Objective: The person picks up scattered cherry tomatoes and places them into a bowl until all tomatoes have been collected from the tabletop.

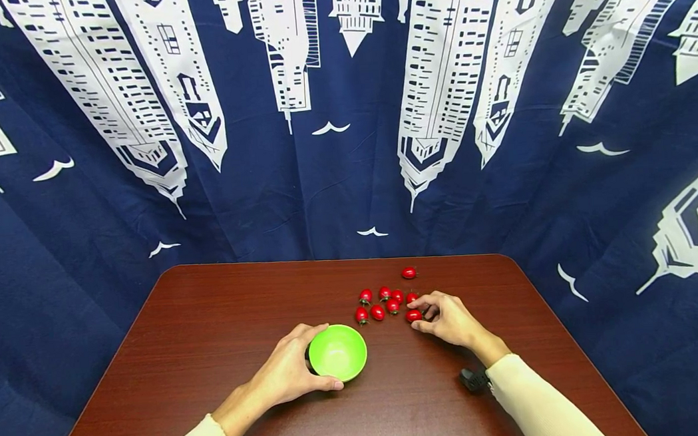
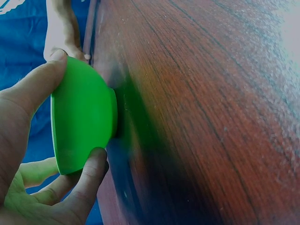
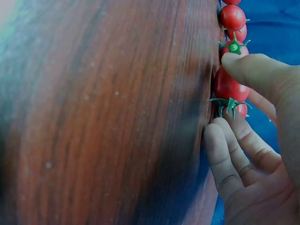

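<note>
My left hand (image 1: 298, 368) grips a bright green bowl (image 1: 338, 353) by its side, thumb at the near rim and fingers round the far side. The bowl stands upright, its inside bare green. In the left wrist view the bowl (image 2: 82, 117) shows from the side, fingertips on its wall. To the right, my right hand (image 1: 448, 318) has thumb and forefinger on either side of a red cherry tomato (image 1: 413, 315), pinching it low at the table. The right wrist view shows this cherry tomato (image 3: 229, 86) with its green stalk leaves.
Several more cherry tomatoes (image 1: 378, 312) lie loosely grouped between the bowl and my right hand. One cherry tomato (image 1: 409, 273) lies apart, farther back. All are on a dark brown wooden table (image 1: 228, 305), with a blue curtain (image 1: 346, 178) of printed white buildings behind it.
</note>
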`<action>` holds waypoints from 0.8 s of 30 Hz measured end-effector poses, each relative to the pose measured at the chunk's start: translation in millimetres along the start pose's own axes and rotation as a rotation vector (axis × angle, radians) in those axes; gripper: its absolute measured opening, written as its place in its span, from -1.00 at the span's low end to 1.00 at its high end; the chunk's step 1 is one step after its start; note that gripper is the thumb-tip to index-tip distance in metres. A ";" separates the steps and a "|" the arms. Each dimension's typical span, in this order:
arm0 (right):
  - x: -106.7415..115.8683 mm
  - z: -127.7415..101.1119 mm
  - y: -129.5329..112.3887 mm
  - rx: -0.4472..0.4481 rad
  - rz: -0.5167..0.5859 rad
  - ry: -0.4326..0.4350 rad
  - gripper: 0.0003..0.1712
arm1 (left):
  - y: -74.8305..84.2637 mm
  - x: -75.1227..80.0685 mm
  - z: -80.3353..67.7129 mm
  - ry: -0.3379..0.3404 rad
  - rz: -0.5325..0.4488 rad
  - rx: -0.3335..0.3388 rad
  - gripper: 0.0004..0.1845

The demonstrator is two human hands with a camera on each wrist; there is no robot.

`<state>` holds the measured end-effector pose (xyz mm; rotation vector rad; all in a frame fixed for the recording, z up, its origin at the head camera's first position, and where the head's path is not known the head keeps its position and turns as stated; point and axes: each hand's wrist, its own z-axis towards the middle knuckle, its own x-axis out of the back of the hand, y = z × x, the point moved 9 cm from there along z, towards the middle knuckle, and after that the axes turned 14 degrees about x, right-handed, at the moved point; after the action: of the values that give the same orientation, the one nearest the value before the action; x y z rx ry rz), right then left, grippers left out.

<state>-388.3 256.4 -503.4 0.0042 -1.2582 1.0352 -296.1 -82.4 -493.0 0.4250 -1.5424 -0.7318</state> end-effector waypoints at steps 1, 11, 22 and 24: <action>0.0 -0.2 0.3 -0.001 -0.002 -0.001 -0.59 | -0.1 -0.2 0.2 -0.001 -0.002 -0.001 0.20; -1.1 -0.4 2.0 -0.017 0.011 0.011 -0.68 | -0.9 -0.4 0.3 -0.003 -0.003 -0.004 0.22; -0.5 -2.2 -0.9 -0.024 0.017 0.036 -0.69 | -1.1 0.2 -0.1 0.002 -0.004 0.000 0.19; -0.5 -2.5 -1.7 -0.023 0.016 0.039 -0.69 | -0.8 0.0 -0.5 0.005 -0.009 -0.002 0.19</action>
<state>-385.3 256.4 -503.8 -0.0431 -1.2359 1.0298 -295.7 -83.1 -493.6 0.4320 -1.5362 -0.7384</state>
